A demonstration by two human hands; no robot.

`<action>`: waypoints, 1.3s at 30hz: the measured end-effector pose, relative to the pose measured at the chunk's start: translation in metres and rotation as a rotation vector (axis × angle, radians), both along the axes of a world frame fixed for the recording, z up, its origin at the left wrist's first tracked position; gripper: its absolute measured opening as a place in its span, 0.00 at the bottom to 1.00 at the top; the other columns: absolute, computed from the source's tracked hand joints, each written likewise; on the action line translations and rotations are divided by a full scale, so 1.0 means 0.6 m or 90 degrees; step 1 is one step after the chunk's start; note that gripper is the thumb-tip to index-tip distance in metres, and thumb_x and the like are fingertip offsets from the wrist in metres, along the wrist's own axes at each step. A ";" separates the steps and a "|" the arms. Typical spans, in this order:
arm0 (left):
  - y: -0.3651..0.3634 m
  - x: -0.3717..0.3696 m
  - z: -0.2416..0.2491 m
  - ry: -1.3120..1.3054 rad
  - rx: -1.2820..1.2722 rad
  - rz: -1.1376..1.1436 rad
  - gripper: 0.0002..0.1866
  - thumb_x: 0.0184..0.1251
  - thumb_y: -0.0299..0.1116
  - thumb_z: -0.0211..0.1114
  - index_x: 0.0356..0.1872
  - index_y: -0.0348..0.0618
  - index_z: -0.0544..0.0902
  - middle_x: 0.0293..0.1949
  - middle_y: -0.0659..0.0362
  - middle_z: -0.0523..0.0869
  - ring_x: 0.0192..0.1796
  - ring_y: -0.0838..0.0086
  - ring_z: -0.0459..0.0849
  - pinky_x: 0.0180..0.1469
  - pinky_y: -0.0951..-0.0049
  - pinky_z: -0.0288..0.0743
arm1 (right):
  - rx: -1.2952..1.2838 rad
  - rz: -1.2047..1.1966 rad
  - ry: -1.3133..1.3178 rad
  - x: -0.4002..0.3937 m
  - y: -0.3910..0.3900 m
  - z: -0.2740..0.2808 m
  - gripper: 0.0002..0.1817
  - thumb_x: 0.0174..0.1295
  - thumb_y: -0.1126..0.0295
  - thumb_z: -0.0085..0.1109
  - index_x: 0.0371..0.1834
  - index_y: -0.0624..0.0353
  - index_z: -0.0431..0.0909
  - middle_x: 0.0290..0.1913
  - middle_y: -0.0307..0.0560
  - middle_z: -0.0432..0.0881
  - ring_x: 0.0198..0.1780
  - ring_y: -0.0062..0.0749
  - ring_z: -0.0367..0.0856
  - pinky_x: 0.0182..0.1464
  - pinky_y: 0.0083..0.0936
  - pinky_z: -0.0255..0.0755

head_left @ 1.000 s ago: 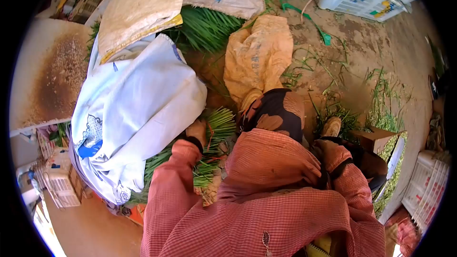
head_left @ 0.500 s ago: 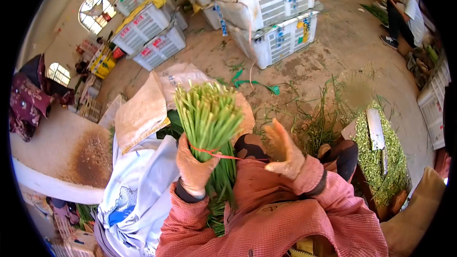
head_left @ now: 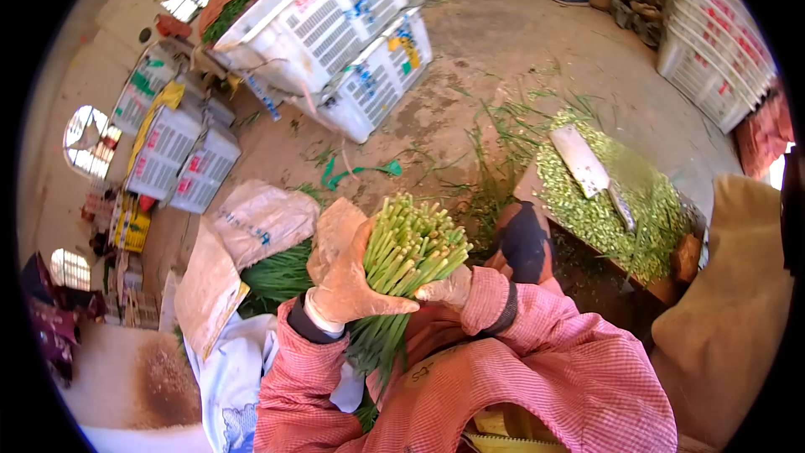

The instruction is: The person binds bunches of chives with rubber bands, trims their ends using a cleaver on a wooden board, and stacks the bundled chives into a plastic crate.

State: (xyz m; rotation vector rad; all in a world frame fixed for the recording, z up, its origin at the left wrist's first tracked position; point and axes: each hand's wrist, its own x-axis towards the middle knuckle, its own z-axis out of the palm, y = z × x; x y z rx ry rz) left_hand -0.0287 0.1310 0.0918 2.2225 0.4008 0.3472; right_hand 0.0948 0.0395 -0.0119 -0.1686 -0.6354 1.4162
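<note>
1. While the left hand [head_left: 342, 273] wraps the stalk bundle [head_left: 411, 243] from the left, the right hand [head_left: 449, 287] presses its right side, hidden fingers' closure unclear; this probably stops stalks splaying.
2. The stalk bundle sits above the lap, pale ends up, likely for visibility.
3. Right, a cleaver [head_left: 580, 159] lies on chopped greens [head_left: 620, 222], seemingly within reach.

3 windows [head_left: 90, 141] | 1 cleaver [head_left: 579, 158] | 1 held bunch [head_left: 412, 247] | 2 hands [head_left: 350, 275]

Both hands [head_left: 394, 285] clasp a green-stalk bundle [head_left: 411, 245].
</note>
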 end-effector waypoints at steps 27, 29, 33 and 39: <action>-0.079 0.640 -0.254 0.523 0.333 -0.133 0.50 0.32 0.46 0.75 0.61 0.37 0.62 0.51 0.46 0.75 0.57 0.58 0.72 0.60 0.67 0.64 | -1.022 -0.331 -0.709 0.573 -0.264 -0.154 0.19 0.52 0.66 0.60 0.49 0.51 0.75 0.34 0.41 0.81 0.32 0.27 0.79 0.36 0.24 0.74; -0.085 0.657 -0.255 0.590 0.332 -0.165 0.55 0.32 0.49 0.76 0.64 0.36 0.57 0.58 0.45 0.70 0.63 0.58 0.66 0.64 0.68 0.60 | -0.976 -0.474 -0.439 0.540 -0.290 -0.138 0.15 0.60 0.66 0.55 0.51 0.51 0.75 0.27 0.40 0.79 0.28 0.23 0.77 0.33 0.25 0.74; -0.123 0.667 -0.288 0.430 0.488 -0.219 0.56 0.34 0.57 0.73 0.64 0.37 0.54 0.64 0.49 0.62 0.65 0.63 0.63 0.60 0.52 0.60 | -1.008 -0.498 -0.584 0.457 -0.316 -0.074 0.12 0.63 0.64 0.50 0.47 0.53 0.75 0.21 0.43 0.77 0.23 0.31 0.77 0.30 0.29 0.72; -0.148 0.688 -0.294 0.508 0.459 -0.169 0.41 0.36 0.45 0.74 0.52 0.33 0.67 0.47 0.49 0.77 0.51 0.62 0.78 0.51 0.63 0.71 | -0.979 -0.543 -0.695 0.381 -0.327 -0.074 0.12 0.64 0.62 0.47 0.43 0.56 0.75 0.23 0.54 0.77 0.26 0.44 0.77 0.31 0.34 0.71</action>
